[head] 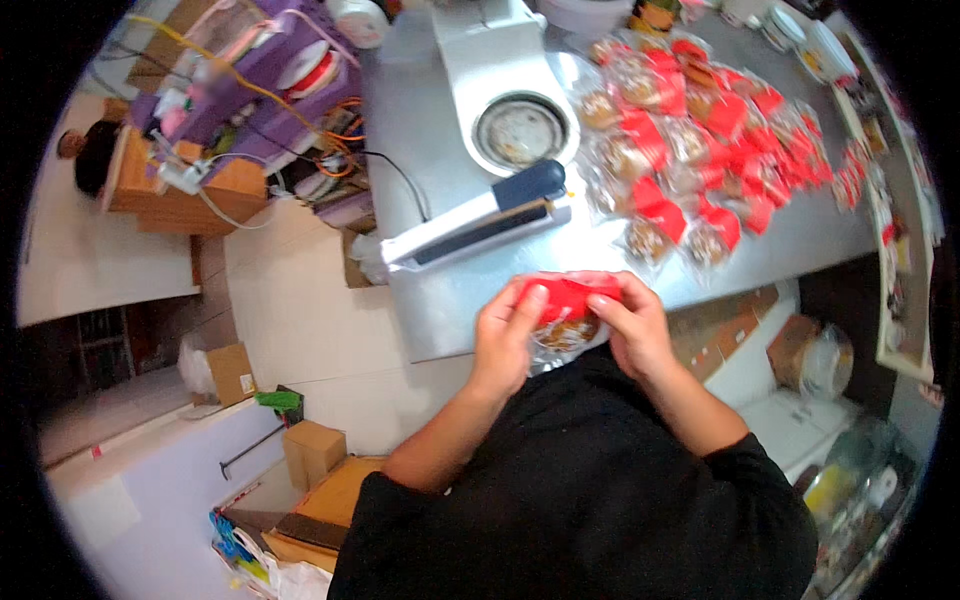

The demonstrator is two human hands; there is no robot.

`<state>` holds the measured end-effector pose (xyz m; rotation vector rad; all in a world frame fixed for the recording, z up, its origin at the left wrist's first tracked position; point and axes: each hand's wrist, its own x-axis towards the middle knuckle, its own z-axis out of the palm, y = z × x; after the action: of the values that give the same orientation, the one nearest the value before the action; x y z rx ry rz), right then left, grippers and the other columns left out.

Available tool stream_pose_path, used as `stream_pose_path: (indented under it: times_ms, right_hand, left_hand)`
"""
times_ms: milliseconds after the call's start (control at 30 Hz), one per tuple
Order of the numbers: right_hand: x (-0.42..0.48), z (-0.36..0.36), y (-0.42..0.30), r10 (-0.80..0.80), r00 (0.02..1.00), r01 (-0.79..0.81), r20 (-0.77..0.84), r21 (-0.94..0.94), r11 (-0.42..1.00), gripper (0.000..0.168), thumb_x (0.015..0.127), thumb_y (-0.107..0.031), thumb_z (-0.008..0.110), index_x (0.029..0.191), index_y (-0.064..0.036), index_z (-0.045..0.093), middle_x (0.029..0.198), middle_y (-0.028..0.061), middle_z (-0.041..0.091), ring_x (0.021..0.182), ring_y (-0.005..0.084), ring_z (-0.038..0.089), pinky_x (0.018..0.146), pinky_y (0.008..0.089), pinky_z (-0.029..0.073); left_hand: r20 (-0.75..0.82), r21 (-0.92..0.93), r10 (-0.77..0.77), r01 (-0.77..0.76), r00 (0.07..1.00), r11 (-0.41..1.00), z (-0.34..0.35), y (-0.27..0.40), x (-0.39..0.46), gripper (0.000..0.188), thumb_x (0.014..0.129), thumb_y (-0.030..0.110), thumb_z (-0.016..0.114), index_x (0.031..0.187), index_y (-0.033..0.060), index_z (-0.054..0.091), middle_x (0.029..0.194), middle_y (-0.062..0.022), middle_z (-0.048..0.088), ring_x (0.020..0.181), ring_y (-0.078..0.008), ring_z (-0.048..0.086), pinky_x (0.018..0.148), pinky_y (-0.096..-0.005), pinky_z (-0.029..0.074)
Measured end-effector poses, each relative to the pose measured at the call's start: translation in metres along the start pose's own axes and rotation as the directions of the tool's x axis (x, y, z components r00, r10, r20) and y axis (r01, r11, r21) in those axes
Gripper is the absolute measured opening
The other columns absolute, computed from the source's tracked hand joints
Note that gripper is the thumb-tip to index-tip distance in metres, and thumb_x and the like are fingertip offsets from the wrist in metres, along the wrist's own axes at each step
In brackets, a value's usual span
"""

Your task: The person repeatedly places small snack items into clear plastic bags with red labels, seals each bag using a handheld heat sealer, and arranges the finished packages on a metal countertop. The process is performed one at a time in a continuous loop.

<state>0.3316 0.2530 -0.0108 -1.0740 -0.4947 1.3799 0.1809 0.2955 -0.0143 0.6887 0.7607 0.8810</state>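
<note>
Between my two hands, close to my black shirt, is a clear plastic bag with a red top part [566, 298] and a brown baked item in it. My left hand [510, 334] grips its left side, thumb on the red part. On its right side my right hand [634, 322] pinches the red part between thumb and fingers. Just beyond lies an impulse heat sealer [472, 225] with a dark handle. Many similar bagged items [649, 232] lie on the metal table [442, 300] to the right.
A white machine with a round metal plate [521, 131] stands behind the sealer. Purple shelving [255, 90] with tangled cables is at the left. Cardboard boxes [315, 450] stand on the floor at lower left. A person [94, 157] is at the far left.
</note>
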Motion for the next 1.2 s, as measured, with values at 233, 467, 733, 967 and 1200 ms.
stream_pose_path:
  times_ms: [233,467,733,967,1200]
  right_hand:
    - [0.0,-0.001,0.019,0.174,0.983,-0.157,-0.057,0.231,0.96,0.008,0.085,-0.011,0.058,0.086,-0.003,0.056,0.085,0.0041,0.06,0.08,0.0117,0.055,0.076,0.0282,0.043]
    - [0.014,-0.017,0.028,0.189,0.98,-0.198,0.059,0.273,0.941,0.011,0.084,-0.013,0.059,0.086,-0.003,0.058,0.087,0.0059,0.061,0.081,0.013,0.056,0.077,0.0282,0.044]
    - [0.028,-0.008,0.035,0.145,0.981,-0.114,-0.132,0.216,0.97,0.014,0.086,-0.014,0.057,0.087,0.0,0.06,0.082,0.005,0.062,0.072,0.0099,0.057,0.067,0.0233,0.046]
    - [0.03,-0.007,0.035,0.042,0.99,-0.045,-0.133,-0.024,0.999,0.015,0.086,-0.015,0.057,0.083,-0.001,0.061,0.074,0.0013,0.06,0.065,0.0057,0.052,0.06,0.0194,0.042]
    - [0.043,-0.022,0.048,0.205,0.97,-0.197,-0.132,0.068,0.978,0.021,0.085,-0.022,0.059,0.091,-0.002,0.061,0.078,-0.0006,0.06,0.066,0.0043,0.049,0.057,0.0208,0.038]
  left_hand:
    - [-0.027,0.054,-0.051,0.052,0.998,0.997,-0.016,-0.002,0.0,0.032,0.094,0.02,0.042,0.11,-0.0051,0.053,0.108,-0.0122,0.058,0.098,-0.0168,0.055,0.088,-0.0298,0.041]
    - [-0.118,0.016,-0.076,0.078,0.99,0.997,-0.025,-0.003,0.003,0.034,0.094,0.021,0.042,0.106,-0.0084,0.053,0.104,-0.0151,0.059,0.095,-0.0194,0.056,0.085,-0.0307,0.044]
    - [-0.268,-0.075,-0.014,-0.006,0.963,0.997,-0.027,-0.015,0.004,0.03,0.092,0.019,0.046,0.106,-0.0067,0.053,0.104,-0.0139,0.059,0.094,-0.0183,0.057,0.085,-0.0304,0.043]
    - [-0.224,0.09,-0.119,0.142,0.967,0.986,-0.023,-0.011,0.01,0.03,0.088,0.016,0.054,0.106,-0.007,0.055,0.102,-0.0121,0.06,0.091,-0.0161,0.057,0.084,-0.0286,0.044]
    - [-0.298,0.092,-0.034,0.064,0.954,0.994,-0.025,-0.025,0.02,0.028,0.087,0.016,0.056,0.102,-0.0071,0.058,0.098,-0.011,0.061,0.088,-0.0151,0.058,0.082,-0.0275,0.044]
